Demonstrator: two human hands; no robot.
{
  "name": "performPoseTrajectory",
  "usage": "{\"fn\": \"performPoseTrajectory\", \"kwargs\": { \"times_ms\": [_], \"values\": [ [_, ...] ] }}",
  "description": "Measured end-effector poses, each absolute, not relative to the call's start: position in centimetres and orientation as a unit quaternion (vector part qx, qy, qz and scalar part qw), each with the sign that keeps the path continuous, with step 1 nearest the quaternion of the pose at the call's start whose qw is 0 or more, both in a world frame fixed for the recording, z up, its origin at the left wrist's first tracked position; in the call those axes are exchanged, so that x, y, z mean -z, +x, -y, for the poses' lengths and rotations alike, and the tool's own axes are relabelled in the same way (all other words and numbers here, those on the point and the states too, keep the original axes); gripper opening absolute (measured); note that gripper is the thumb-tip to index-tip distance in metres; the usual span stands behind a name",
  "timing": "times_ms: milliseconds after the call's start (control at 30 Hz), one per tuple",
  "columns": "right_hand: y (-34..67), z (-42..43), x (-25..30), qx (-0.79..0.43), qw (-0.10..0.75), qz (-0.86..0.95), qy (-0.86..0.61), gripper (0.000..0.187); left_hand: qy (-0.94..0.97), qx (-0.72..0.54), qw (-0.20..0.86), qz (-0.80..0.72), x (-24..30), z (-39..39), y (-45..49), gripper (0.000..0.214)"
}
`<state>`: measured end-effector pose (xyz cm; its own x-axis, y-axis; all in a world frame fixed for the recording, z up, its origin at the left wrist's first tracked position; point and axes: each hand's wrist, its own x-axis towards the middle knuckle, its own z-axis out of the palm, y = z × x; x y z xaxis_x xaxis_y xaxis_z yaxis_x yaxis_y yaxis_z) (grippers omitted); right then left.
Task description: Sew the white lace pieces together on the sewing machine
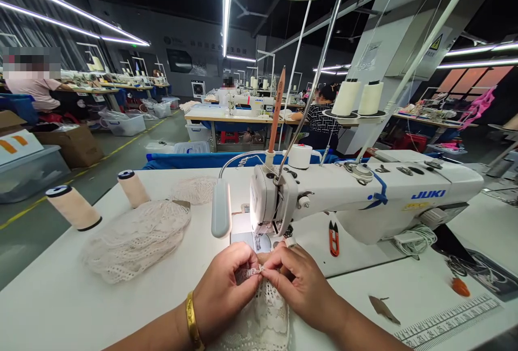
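Note:
Both hands pinch the top edge of a cream lace fabric [259, 321] just in front of the sewing machine [319, 189]. My left hand [229, 286], with a gold bracelet [193, 321] at its wrist, grips the lace between thumb and fingers. Close beside it, my right hand [301, 286] holds the same edge, thumb against the fingers. Below the hands the lace hangs down toward the table's front. Part of its edge is hidden by the fingers. The lit needle area of the machine lies right behind my knuckles.
Left on the table lie a lace pile [140, 240] and two thread cones, one nearer [73, 208], one farther [133, 189]. Orange-handled thread snips [334, 238] rest under the machine arm. A clear ruler [449, 321] is at right. A lamp [220, 208] stands beside the needle.

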<state>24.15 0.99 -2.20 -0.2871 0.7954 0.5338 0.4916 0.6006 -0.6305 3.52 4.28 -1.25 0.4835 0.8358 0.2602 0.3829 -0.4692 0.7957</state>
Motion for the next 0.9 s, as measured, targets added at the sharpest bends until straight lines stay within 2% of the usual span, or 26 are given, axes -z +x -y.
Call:
{"fn": "performPoseTrajectory", "kwargs": {
  "times_ms": [200,367,433,667,900],
  "values": [
    [24.21,-0.94,2.19,-0.144,0.424,0.795,-0.409,0.014,0.770,-0.336,0.385,-0.382,1.48,-4.17,3.52,0.021],
    [24.22,-0.94,2.22,-0.113,0.425,0.808,-0.391,0.016,0.769,-0.347,0.377,-0.382,1.34,-4.17,3.51,0.008],
    [24.19,-0.97,2.21,-0.099,0.427,0.817,-0.375,0.015,0.773,-0.349,0.380,-0.369,1.26,-4.15,3.50,0.014],
    [24.46,-1.05,2.31,-0.028,0.439,0.836,-0.328,0.010,0.796,-0.357,0.334,-0.357,1.32,-4.10,3.25,0.007],
    [24.70,-1.00,2.08,0.012,0.434,0.853,-0.290,0.010,0.806,-0.386,0.310,-0.326,0.89,-3.84,3.26,0.009]
  ]
}}
